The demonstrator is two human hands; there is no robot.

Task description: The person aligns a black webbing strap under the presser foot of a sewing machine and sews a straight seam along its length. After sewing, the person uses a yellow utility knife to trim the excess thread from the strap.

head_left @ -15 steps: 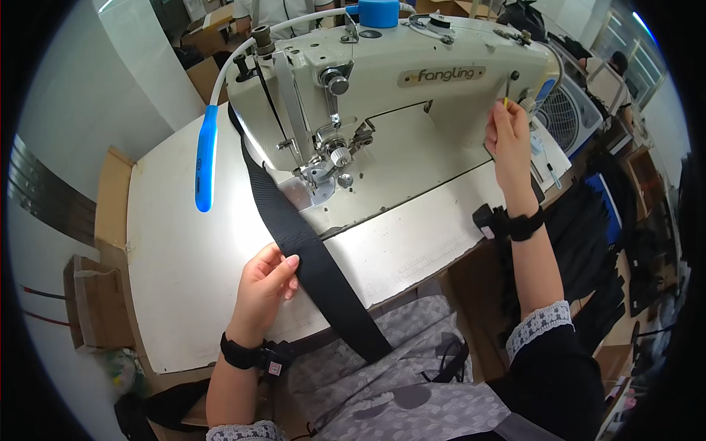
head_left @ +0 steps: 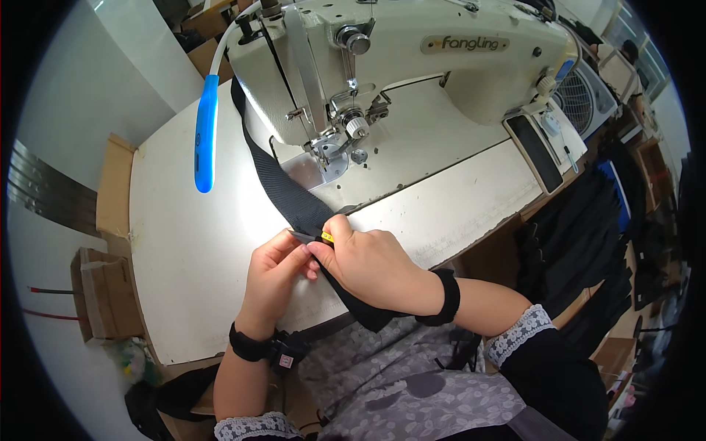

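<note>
A wide black webbing strap runs from behind the sewing machine head, past the left of its presser foot, toward my lap. My left hand is closed, pinching the strap's left edge between thumb and fingers. My right hand lies across the strap, closed around a small pointed tool with a yellow-and-black handle. Its dark tip points left at the strap's edge, close to my left fingertips. My right fingers hide the rest of the tool, so its exact kind cannot be made out.
A blue lit lamp on a bent white arm hangs left of the machine head. A dark phone lies on the white table at the right. Beyond it stands a fan. Black fabric pieces hang at the right.
My right hand has come from the machine's right end down to the strap, carrying the yellow-handled tool beside my left hand. The machine sits higher in view.
</note>
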